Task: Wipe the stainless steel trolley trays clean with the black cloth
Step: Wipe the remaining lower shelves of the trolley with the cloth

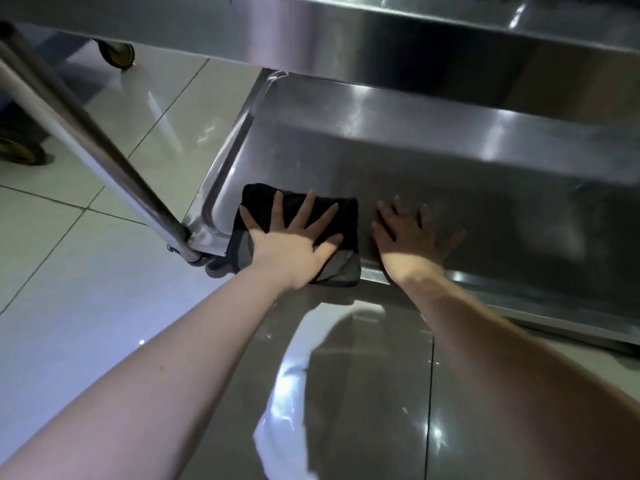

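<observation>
Stainless lower tray (450, 188): pressing black cloth (348, 220) flat under left hand (291, 247), fingers (306, 213) splayed, for wiping; right hand (412, 237) released, bracing alongside.

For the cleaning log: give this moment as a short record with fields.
cloth: black, folded, at the lower tray's near-left corner
left hand: flat, fingers spread, presses the cloth
right hand: flat on bare tray, beside the cloth
upper tray: overhead
floor: glossy tiles

Glossy pale floor tiles (86, 271) with dark grout lines. A yellow-hubbed wheel (19, 152) stands on them far left; a castor (119, 55) farther back.
</observation>
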`<act>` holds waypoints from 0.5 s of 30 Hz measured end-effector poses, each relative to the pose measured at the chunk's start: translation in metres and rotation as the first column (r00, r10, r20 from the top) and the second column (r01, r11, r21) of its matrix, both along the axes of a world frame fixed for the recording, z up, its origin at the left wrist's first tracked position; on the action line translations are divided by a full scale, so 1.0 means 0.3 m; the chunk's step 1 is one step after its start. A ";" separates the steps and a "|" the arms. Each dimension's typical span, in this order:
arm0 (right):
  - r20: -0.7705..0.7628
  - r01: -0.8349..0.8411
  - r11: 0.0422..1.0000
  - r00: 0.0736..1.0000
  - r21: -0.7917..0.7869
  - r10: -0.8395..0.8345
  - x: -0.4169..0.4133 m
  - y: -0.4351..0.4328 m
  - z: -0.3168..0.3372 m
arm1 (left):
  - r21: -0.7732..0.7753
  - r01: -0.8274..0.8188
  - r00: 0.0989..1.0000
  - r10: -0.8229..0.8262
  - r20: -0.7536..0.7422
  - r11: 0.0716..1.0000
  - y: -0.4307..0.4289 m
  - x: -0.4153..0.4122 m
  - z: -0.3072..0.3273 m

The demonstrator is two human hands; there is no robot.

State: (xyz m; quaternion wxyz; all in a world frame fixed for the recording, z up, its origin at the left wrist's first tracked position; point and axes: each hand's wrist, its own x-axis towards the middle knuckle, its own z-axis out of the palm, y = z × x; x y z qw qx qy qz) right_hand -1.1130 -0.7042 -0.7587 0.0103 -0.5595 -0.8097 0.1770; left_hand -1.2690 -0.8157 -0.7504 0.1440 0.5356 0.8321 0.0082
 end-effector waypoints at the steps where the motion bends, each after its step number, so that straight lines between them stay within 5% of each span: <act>1: -0.063 0.005 1.000 0.998 0.028 -0.004 -0.025 0.000 0.023 | 0.031 -0.024 1.000 0.024 0.016 0.999 0.012 -0.007 0.013; 5: -0.050 -0.283 0.957 0.957 0.059 0.286 -0.202 -0.029 0.093 | 0.175 -0.124 0.985 0.142 -0.095 0.977 0.036 -0.124 0.077; 9: 0.035 -0.235 0.970 0.971 -0.057 0.237 -0.290 -0.074 0.122 | -0.026 0.023 0.989 -0.027 -0.149 0.999 0.016 -0.189 0.119; 15: -0.007 -0.277 0.960 0.961 0.034 0.277 -0.157 -0.117 0.221 | 0.137 0.201 0.902 -0.129 -0.411 0.970 -0.032 -0.115 0.205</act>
